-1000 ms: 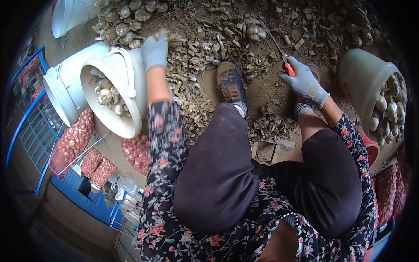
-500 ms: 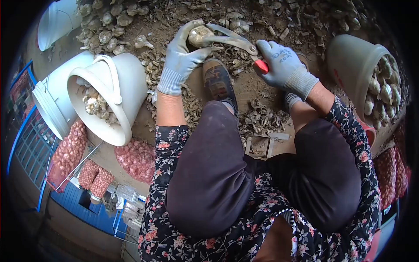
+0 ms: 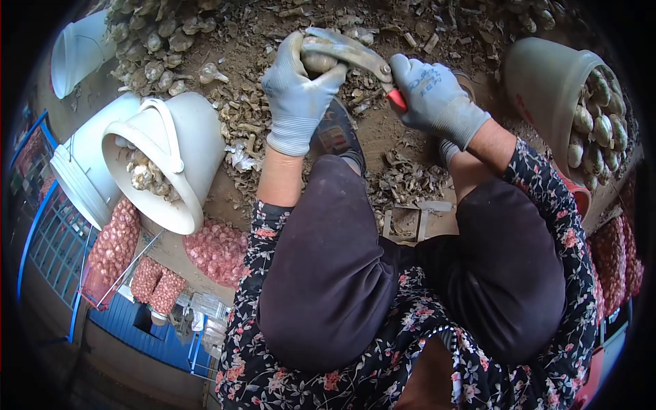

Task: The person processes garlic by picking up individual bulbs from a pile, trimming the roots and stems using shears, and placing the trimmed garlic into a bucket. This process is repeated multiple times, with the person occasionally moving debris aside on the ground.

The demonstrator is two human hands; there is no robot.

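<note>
My left hand (image 3: 297,92), in a grey-white work glove, is closed around a garlic bulb (image 3: 319,63) in front of my shoe. Red-handled pruning shears (image 3: 355,56) reach in from the right, their blades lying across the top of the bulb. The gloved fingers of my right hand (image 3: 430,96) are wrapped around the shears' handles, most of which the hand hides. Whether the blades touch a stem cannot be made out.
White buckets with garlic lie tipped on the left (image 3: 195,130) and right (image 3: 547,96). A garlic heap (image 3: 164,41) is at the upper left. Dry trimmings (image 3: 246,116) cover the ground around my shoes. Red mesh sacks (image 3: 215,253) of garlic stand behind the left buckets.
My left hand has closed further around the garlic bulb and moved slightly right. The shears' blades have shifted left over the bulb and now look closer together.
</note>
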